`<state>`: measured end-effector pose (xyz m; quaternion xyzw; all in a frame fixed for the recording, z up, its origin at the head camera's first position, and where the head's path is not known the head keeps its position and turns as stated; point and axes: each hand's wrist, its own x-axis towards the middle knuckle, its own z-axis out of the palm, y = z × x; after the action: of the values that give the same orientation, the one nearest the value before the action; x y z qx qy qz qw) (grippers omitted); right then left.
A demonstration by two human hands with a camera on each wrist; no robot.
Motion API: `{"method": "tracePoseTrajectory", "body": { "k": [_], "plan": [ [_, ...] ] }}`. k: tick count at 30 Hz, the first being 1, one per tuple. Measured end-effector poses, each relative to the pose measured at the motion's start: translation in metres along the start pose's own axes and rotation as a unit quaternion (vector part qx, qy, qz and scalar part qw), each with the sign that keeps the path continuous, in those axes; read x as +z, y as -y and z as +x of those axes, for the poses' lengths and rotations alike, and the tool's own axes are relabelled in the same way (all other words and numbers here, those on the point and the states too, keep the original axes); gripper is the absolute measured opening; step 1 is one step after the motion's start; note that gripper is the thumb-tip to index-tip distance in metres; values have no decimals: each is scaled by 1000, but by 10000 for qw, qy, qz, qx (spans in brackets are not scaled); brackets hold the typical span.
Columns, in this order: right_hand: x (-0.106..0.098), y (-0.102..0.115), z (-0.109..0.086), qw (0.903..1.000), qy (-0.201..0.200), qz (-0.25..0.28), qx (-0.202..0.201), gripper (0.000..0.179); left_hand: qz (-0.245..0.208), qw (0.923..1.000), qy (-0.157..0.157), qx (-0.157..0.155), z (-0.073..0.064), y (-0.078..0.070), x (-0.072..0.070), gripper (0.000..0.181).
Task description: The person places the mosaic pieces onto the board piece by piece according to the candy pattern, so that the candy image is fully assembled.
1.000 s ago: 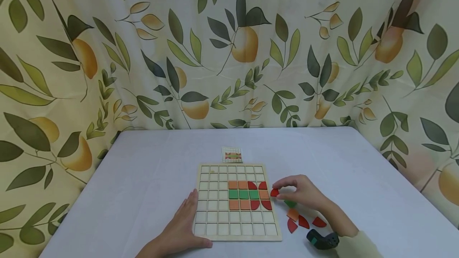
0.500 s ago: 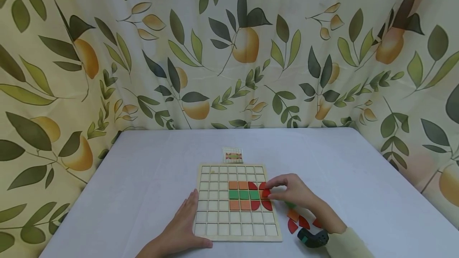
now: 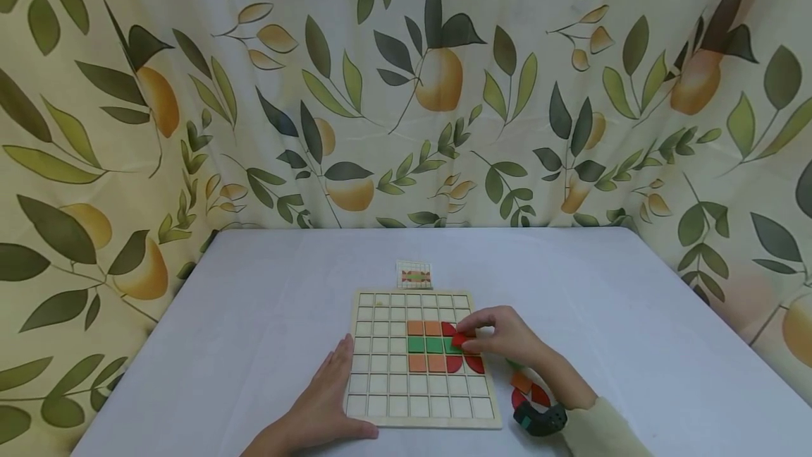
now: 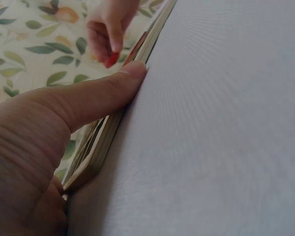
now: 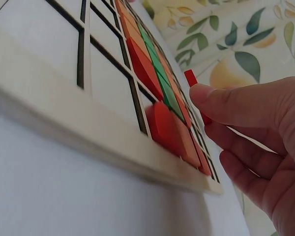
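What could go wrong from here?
1. The right hand pinches a red piece above filled cells; lowering it might nudge the green tiles.
2. The black wrist device sits very close to the loose pieces beside the board, so it could scatter them.
3. The left hand braces the board's edge; if it lets go, the board may shift.

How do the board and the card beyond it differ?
Size: the board is much larger than the card.
Pattern: the board's sits in its middle and right columns; the card's spans nearly the full width.
Make-up: the board's is built of tiles; the card's looks printed.
Contact: the left hand touches the board; the card is untouched.
Both show a grid with red, orange and green.
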<state>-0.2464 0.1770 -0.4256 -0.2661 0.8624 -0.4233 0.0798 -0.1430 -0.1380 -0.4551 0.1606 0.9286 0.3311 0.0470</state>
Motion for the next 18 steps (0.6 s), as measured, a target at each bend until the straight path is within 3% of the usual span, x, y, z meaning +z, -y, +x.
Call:
{"method": "tracePoseTrajectory", "body": {
  "k": [18],
  "plan": [
    [20, 12, 20, 9977, 180, -143, -638, 23, -1, 10000, 7, -22, 1, 1, 1, 139]
  ]
}}
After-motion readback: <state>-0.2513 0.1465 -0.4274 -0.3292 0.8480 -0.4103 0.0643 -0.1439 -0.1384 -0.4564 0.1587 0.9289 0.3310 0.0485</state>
